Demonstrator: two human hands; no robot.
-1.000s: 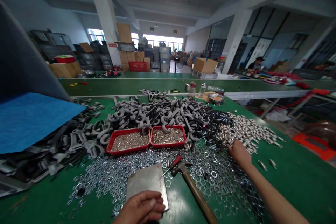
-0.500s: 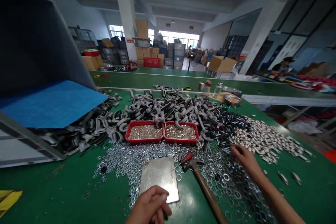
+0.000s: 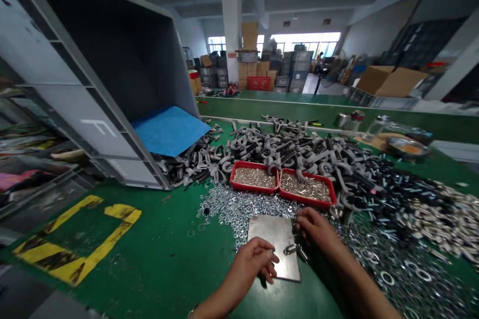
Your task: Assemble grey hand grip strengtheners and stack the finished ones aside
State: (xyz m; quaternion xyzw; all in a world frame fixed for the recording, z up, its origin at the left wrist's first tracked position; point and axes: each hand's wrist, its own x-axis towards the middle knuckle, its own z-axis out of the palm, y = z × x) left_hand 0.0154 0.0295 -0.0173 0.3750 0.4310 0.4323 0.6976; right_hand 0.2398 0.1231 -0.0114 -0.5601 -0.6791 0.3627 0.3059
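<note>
A flat metal plate (image 3: 267,224) lies on the green table in front of me. My left hand (image 3: 256,259) hovers over its lower left part, fingers loosely bent and apart, with nothing visible in them. At the plate's upper right edge is my right hand (image 3: 314,229), its thumb and fingertips drawn together; whatever they may hold cannot be made out. Below those fingertips, a shiny cylindrical metal piece (image 3: 290,249) rests on the plate. Beside it, a second metal piece (image 3: 302,253) lies across the right edge. My right forearm covers the table to the right of the plate.
Two red trays (image 3: 279,190) of small metal pins stand behind the plate. Loose washers (image 3: 228,209) spread around it. Grey and black hooked parts (image 3: 277,147) are heaped behind; silvery cylinders (image 3: 445,214) lie right. A large grey crate (image 3: 112,129) stands tipped at left, near yellow tape (image 3: 75,264).
My right hand has moved from the silvery cylinder pile to the plate's edge. Two metal pieces now lie at the plate. The view has turned left; the hammer and screwdriver are no longer visible.
</note>
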